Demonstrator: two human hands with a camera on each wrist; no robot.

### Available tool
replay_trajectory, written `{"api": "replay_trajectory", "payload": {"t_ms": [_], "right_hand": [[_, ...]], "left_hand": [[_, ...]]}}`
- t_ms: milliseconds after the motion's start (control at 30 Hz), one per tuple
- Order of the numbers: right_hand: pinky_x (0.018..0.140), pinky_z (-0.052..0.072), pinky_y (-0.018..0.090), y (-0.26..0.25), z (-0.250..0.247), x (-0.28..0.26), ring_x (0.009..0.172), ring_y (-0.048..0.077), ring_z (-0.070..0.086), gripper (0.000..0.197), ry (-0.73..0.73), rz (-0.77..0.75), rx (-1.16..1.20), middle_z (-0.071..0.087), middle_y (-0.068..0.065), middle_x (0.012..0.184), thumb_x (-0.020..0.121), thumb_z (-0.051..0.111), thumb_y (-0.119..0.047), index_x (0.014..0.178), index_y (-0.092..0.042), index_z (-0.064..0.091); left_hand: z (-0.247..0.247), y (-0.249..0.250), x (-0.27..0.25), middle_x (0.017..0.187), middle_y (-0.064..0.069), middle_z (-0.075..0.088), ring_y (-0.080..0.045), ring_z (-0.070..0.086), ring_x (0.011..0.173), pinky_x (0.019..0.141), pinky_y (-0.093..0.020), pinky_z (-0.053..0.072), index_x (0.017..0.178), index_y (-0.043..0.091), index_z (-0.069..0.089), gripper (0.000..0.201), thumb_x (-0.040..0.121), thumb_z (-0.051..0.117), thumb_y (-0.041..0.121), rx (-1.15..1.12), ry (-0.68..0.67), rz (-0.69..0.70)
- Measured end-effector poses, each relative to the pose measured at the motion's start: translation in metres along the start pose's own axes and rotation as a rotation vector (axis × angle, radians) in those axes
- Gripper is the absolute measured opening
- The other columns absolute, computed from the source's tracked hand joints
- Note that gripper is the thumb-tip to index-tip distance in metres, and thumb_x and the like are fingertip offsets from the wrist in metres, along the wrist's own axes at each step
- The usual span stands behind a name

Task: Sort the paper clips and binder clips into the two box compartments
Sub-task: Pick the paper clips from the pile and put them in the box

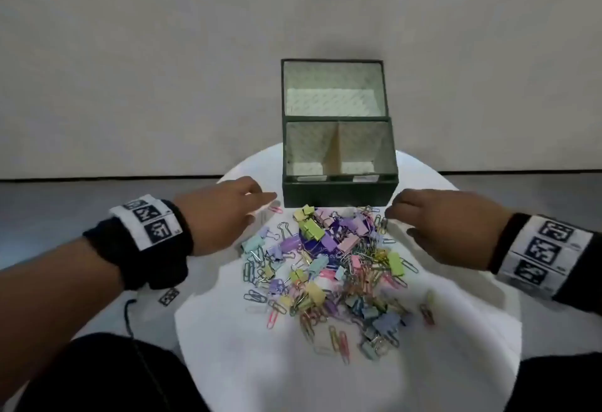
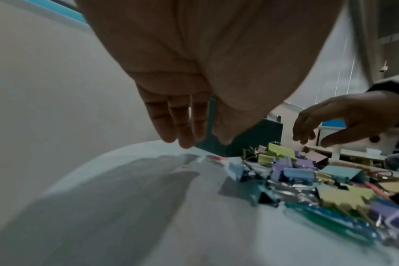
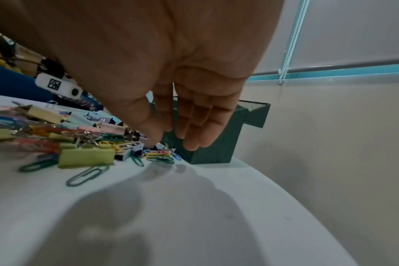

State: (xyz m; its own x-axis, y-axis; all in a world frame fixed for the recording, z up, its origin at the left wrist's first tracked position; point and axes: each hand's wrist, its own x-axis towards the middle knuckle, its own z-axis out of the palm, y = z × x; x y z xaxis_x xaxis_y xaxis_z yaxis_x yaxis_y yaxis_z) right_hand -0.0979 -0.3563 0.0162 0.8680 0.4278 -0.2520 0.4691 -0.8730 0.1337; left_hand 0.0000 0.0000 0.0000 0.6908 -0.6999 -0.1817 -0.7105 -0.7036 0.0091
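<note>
From the head view, you are reaching both hands toward a heap of pastel paper clips and binder clips (image 1: pixel 329 268) lying on a round white table (image 1: pixel 247 366), just in front of the open dark green box (image 1: pixel 338 188). Your left hand (image 1: pixel 224 213) is hovering to the left of the box's front wall, fingers straight and loose, holding nothing; a pink paper clip (image 1: pixel 274 207) is lying just beyond its fingertips, long axis pointing toward the box, so this hand is the nearer one to it. Your right hand (image 1: pixel 446 229) is hanging to the right of the box, fingers drooping over loose paper clips, nothing held. Both compartments look empty. From the left wrist view, your left hand's fingers (image 2: pixel 182 126) are pointing down, relaxed and close together, clear of the table beside the box corner (image 2: pixel 239 144). From the right wrist view, your right hand's fingertips (image 3: pixel 194 142) are dangling just above a small bunch of paper clips (image 3: pixel 159 155) touching the box's base, their long axes lying flat and mixed.
</note>
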Motion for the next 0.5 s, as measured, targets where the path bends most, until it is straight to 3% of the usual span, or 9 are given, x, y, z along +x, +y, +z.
{"api": "replay_trajectory", "payload": {"t_ms": [100,200,300,367,500], "right_hand": [[0.087,0.052,0.033,-0.015,0.004,-0.001,0.116,0.019,0.06,0.044,-0.026,0.095,0.019,0.047,-0.009,0.141,0.097,0.049,-0.023,0.14,-0.032,0.048],[0.095,0.052,0.039,-0.021,0.005,0.002,0.112,0.024,0.062,0.037,-0.048,0.196,0.146,0.061,0.001,0.131,0.098,0.046,-0.019,0.132,-0.026,0.058],[0.1,0.05,0.038,-0.028,0.008,-0.001,0.115,0.02,0.062,0.036,-0.008,0.225,0.204,0.064,-0.007,0.131,0.099,0.049,-0.024,0.131,-0.035,0.061],[0.097,0.052,0.036,-0.031,0.012,-0.002,0.112,0.019,0.063,0.033,0.023,0.241,0.212,0.066,-0.011,0.126,0.098,0.052,-0.024,0.125,-0.038,0.064],[0.086,0.055,0.034,-0.027,0.016,0.003,0.095,0.018,0.065,0.021,0.045,0.289,0.218,0.069,-0.013,0.102,0.09,0.057,-0.023,0.097,-0.04,0.067]], "left_hand": [[0.003,0.014,0.008,0.145,0.0,0.039,-0.021,0.049,0.126,0.102,-0.036,0.045,0.149,0.028,0.039,0.053,0.098,0.042,0.012,0.034,-0.01,-0.021],[-0.002,0.034,0.009,0.134,0.001,0.05,-0.02,0.053,0.12,0.102,-0.037,0.045,0.135,0.031,0.056,0.042,0.099,0.041,0.016,-0.023,-0.05,-0.07],[-0.002,0.047,0.004,0.128,-0.001,0.056,-0.02,0.056,0.114,0.098,-0.035,0.047,0.127,0.027,0.063,0.039,0.097,0.042,0.012,0.063,-0.063,-0.094],[-0.003,0.052,0.001,0.125,0.002,0.058,-0.019,0.057,0.111,0.094,-0.029,0.045,0.124,0.027,0.065,0.036,0.098,0.043,0.015,0.054,-0.048,-0.143],[-0.008,0.057,-0.002,0.115,0.003,0.063,-0.019,0.06,0.104,0.092,-0.03,0.047,0.11,0.026,0.07,0.026,0.097,0.047,0.026,0.006,-0.015,-0.231]]}}
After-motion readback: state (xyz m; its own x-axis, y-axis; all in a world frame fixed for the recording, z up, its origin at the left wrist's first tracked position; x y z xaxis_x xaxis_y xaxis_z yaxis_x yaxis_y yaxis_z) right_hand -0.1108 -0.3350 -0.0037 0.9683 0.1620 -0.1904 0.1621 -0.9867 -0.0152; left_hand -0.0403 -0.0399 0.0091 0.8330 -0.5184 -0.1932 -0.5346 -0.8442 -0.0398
